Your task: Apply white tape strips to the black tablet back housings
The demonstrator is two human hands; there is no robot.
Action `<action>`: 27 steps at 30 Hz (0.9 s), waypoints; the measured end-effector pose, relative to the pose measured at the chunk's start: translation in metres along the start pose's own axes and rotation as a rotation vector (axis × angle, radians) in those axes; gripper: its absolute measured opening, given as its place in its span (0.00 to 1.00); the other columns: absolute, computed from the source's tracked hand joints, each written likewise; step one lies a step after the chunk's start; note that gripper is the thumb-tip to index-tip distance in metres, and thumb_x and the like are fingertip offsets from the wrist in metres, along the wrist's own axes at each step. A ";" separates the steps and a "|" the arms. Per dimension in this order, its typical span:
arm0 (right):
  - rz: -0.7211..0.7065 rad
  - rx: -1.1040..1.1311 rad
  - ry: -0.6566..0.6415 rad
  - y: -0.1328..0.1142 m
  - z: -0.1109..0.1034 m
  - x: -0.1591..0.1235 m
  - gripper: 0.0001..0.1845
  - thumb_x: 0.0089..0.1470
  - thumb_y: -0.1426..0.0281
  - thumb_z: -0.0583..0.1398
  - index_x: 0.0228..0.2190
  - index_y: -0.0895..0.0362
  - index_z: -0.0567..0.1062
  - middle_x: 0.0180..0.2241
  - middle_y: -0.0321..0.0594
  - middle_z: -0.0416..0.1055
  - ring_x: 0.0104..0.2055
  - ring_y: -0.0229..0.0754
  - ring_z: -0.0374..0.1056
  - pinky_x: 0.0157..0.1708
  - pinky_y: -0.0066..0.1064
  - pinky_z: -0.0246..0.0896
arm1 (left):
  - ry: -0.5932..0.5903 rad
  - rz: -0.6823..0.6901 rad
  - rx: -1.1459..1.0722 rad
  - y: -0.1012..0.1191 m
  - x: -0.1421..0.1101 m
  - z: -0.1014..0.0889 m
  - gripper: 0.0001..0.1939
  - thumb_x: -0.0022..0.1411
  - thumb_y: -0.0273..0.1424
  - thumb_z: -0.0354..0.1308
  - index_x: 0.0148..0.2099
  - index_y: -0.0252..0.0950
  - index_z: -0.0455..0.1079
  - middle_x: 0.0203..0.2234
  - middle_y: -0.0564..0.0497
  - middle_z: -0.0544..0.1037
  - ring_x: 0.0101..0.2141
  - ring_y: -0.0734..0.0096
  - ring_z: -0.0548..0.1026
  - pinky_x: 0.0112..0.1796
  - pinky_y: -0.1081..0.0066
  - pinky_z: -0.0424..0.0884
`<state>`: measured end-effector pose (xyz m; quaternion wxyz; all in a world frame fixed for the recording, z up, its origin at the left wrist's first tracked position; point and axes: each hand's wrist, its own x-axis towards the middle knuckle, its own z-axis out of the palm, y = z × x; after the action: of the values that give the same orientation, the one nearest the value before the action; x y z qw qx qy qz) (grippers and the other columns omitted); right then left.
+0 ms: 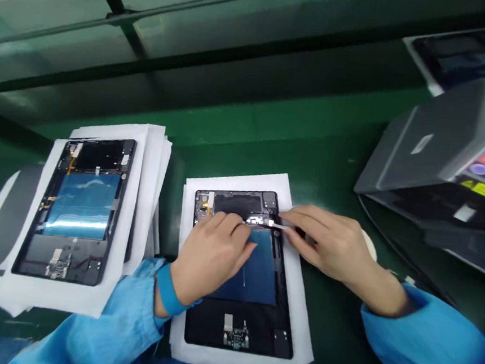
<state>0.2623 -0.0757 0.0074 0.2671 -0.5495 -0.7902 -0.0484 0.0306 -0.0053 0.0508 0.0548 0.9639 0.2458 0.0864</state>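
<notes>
An opened tablet (pixel 252 268) lies on white sheets in front of me, its blue battery and circuit boards exposed. My left hand (pixel 215 253), with a blue wrist band, rests over the tablet's upper left part. Its fingers are curled down at the top edge of the battery, and whatever they may hold is hidden. From the right, my right hand (pixel 326 240) reaches in with thumb and forefinger pinched on a small white strip (pixel 279 226) at the tablet's right edge. A shiny strip (pixel 260 221) runs across the tablet between my hands.
A second opened tablet (pixel 81 207) lies on a stack of white sheets (pixel 150 196) to the left. At right stands a grey machine (pixel 437 142) with a red display, its black cable (pixel 390 246) on the green bench. Another tablet (pixel 461 56) is behind it.
</notes>
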 end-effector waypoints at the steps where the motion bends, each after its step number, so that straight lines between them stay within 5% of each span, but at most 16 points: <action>1: -0.013 -0.004 -0.003 0.002 0.005 -0.001 0.09 0.62 0.70 0.59 0.42 0.58 0.77 0.39 0.40 0.78 0.34 0.35 0.73 0.32 0.27 0.66 | -0.029 -0.004 -0.017 0.004 0.008 0.002 0.09 0.68 0.34 0.58 0.40 0.33 0.73 0.35 0.47 0.78 0.33 0.61 0.75 0.34 0.63 0.74; 8: -0.024 0.015 -0.025 0.006 0.009 -0.006 0.12 0.64 0.68 0.57 0.46 0.60 0.75 0.40 0.42 0.76 0.33 0.37 0.72 0.31 0.30 0.66 | -0.054 -0.074 -0.075 0.007 0.038 0.023 0.12 0.73 0.32 0.51 0.39 0.33 0.72 0.33 0.48 0.75 0.34 0.64 0.74 0.37 0.65 0.74; 14: -0.012 0.019 -0.033 0.010 0.010 -0.007 0.12 0.64 0.68 0.56 0.45 0.58 0.76 0.40 0.43 0.76 0.35 0.37 0.72 0.33 0.30 0.66 | -0.101 -0.015 0.031 0.009 0.038 0.021 0.10 0.72 0.25 0.51 0.38 0.34 0.72 0.32 0.49 0.74 0.32 0.66 0.72 0.34 0.66 0.71; 27: -0.044 -0.007 -0.041 0.009 0.007 -0.004 0.14 0.66 0.68 0.53 0.44 0.59 0.77 0.39 0.43 0.76 0.32 0.36 0.70 0.32 0.29 0.65 | -0.009 0.149 0.168 0.007 0.042 0.022 0.10 0.70 0.22 0.49 0.38 0.33 0.70 0.28 0.49 0.72 0.29 0.64 0.70 0.29 0.65 0.65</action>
<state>0.2686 -0.0730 -0.0025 0.2478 -0.5339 -0.8071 -0.0456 0.0745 0.0079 0.0364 -0.0319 0.9811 0.1797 0.0649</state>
